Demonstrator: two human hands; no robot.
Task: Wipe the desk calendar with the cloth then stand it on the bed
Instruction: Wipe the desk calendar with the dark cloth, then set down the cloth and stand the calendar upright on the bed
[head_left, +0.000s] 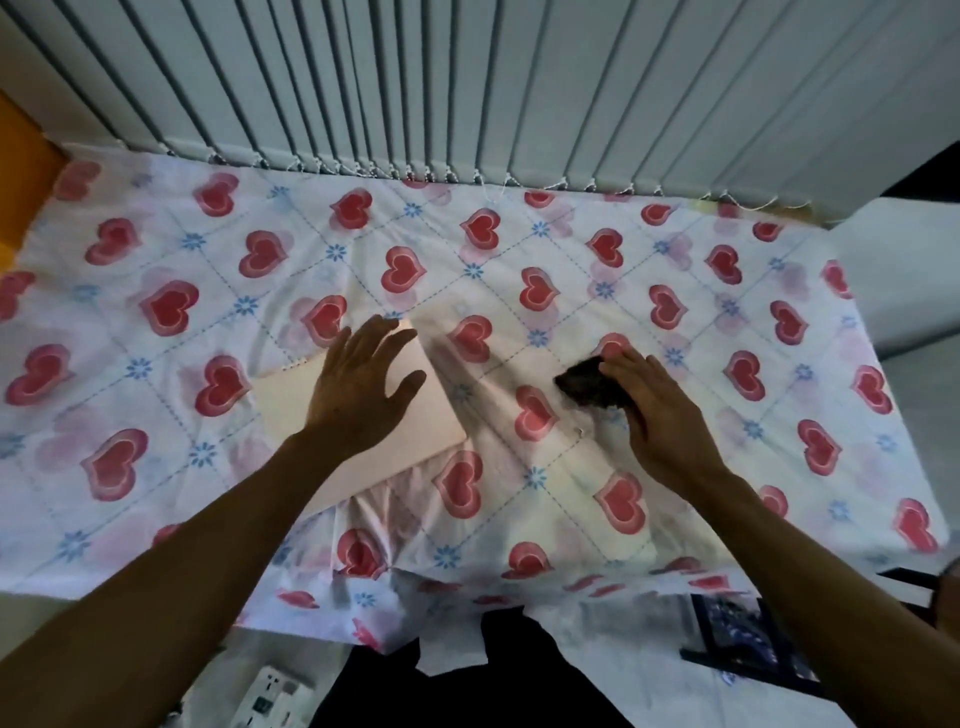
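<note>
Head view, the only one we hold. Item: desk calendar (291, 400), pale, spiral-bound along its far-left edge, lying flat on the bed (675, 291) a little left of the middle and reaching toward the near edge, where the heart-print sheet bunches beneath it. Item: our left hand (363, 384), fingers spread wide, hovering over or resting on the calendar's right half; we cannot tell whether it touches, and it has closed on nothing. Item: dark cloth (587, 387), bunched on the sheet right of the middle, well apart from the calendar. Item: our right hand (654, 410), palm down on the cloth's right side with fingers loosely curled over it; whether the cloth is truly gripped or only covered we cannot tell. Progress, as we judge it: the task looks to be at its opening, since the cloth is not on the calendar and the calendar lies flat, not standing; both the wipe and the standing-up appear left to do. Containers: none on the bed, nothing held in anything. Surrounds: vertical blinds (467, 88) along the far edge; a white power strip (270, 696) on the floor below the near edge.
</note>
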